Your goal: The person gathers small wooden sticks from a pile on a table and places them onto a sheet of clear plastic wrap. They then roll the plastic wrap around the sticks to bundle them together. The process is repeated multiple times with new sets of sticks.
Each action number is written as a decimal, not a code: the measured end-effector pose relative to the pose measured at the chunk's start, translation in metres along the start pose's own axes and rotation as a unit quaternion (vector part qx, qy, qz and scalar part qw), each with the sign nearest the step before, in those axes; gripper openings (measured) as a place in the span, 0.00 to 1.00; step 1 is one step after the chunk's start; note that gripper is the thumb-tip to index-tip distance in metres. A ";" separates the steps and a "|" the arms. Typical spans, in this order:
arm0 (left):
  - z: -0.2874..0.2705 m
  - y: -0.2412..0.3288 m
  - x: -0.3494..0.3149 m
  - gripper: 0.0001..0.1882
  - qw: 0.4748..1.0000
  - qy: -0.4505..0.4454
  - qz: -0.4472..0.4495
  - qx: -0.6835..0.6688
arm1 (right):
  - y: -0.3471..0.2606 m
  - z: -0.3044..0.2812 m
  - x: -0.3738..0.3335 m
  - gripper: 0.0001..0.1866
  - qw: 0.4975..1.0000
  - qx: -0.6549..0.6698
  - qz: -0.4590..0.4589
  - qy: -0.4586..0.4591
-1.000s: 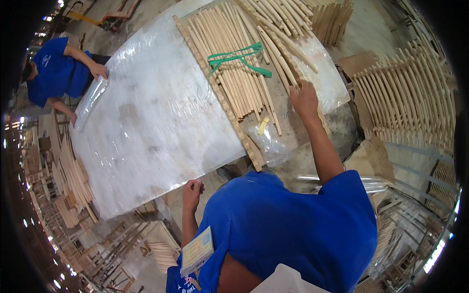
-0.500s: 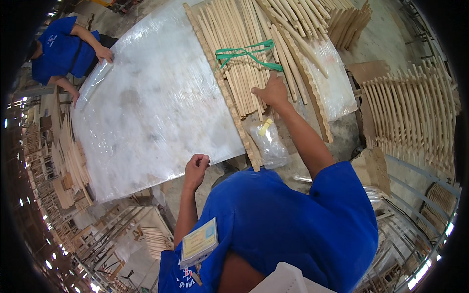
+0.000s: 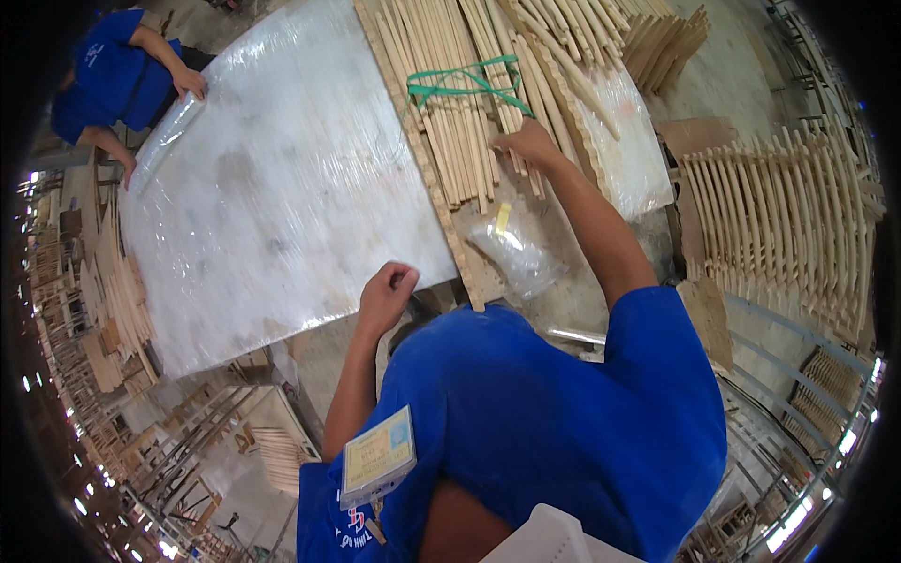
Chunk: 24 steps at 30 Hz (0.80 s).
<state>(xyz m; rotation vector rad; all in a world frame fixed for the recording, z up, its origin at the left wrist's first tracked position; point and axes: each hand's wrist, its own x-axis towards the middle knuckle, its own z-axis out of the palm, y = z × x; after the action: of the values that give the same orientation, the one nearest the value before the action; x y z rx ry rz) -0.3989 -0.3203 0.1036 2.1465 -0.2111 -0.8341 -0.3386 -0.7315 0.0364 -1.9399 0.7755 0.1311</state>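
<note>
My right hand [image 3: 527, 144] is closed around several slim wooden sticks [image 3: 518, 113] at the right of a bundle; its fingertips are partly hidden. A green strap [image 3: 460, 83] lies across the bundle [image 3: 450, 141] just beyond that hand. My left hand [image 3: 387, 293] is curled with nothing visible in it, by the near edge of a film-covered board [image 3: 300, 197]. A clear plastic bag [image 3: 518, 251] with a yellow piece [image 3: 502, 219] lies nearer me than the sticks.
A long wavy-edged strip [image 3: 419, 155] separates the board from the sticks. At the far left a co-worker in blue [image 3: 117, 80] holds the film's edge. More sticks stand stacked [image 3: 779, 216] at the right, near metal rails [image 3: 779, 342].
My right hand has gone from lying spread on the sticks to wrapping round some of them, and a gap has opened in the bundle. My left hand has risen slightly.
</note>
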 end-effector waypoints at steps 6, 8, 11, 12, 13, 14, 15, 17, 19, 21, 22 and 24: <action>0.056 0.062 0.031 0.18 0.934 -0.222 0.254 0.119 | -0.013 0.010 -0.005 0.21 0.994 0.022 0.097 -0.041; 0.075 0.057 0.042 0.19 0.880 -0.219 0.368 0.207 | -0.033 0.000 -0.008 0.18 0.992 0.063 0.095 -0.051; 0.097 0.061 0.056 0.21 0.837 -0.242 0.322 0.369 | -0.026 -0.041 -0.022 0.13 0.982 0.116 0.108 -0.105; 0.102 0.063 0.059 0.21 0.842 -0.237 0.322 0.362 | -0.023 -0.056 -0.029 0.12 0.971 0.163 0.113 -0.131; 0.107 0.064 0.060 0.21 0.845 -0.233 0.324 0.355 | -0.019 -0.072 -0.039 0.11 0.958 0.210 0.117 -0.154; 0.106 0.061 0.061 0.21 0.854 -0.222 0.314 0.350 | -0.017 -0.075 -0.054 0.11 0.933 0.268 0.146 -0.191; 0.099 0.055 0.063 0.21 0.862 -0.223 0.307 0.335 | -0.016 -0.070 -0.075 0.13 0.900 0.324 0.172 -0.234; 0.086 0.048 0.070 0.20 0.874 -0.226 0.304 0.305 | -0.004 -0.063 -0.127 0.16 0.853 0.424 0.250 -0.172; 0.084 0.055 0.072 0.20 0.922 -0.255 0.233 0.173 | 0.025 -0.072 -0.193 0.14 0.829 0.462 0.252 -0.189; 0.072 0.055 0.069 0.22 0.944 -0.281 0.155 0.072 | 0.024 -0.061 -0.263 0.15 0.816 0.476 0.281 -0.170; 0.069 0.056 0.067 0.23 0.944 -0.301 0.126 0.036 | 0.027 -0.059 -0.299 0.16 0.818 0.469 0.294 -0.156; 0.065 0.054 0.061 0.26 0.925 -0.369 0.071 -0.050 | 0.031 -0.051 -0.362 0.17 0.801 0.492 0.275 -0.201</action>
<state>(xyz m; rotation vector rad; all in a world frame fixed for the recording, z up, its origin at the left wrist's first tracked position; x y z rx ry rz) -0.3868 -0.4222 0.0840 1.6086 -0.6797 -1.4999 -0.6535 -0.6164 0.1856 -0.6277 0.8525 0.3900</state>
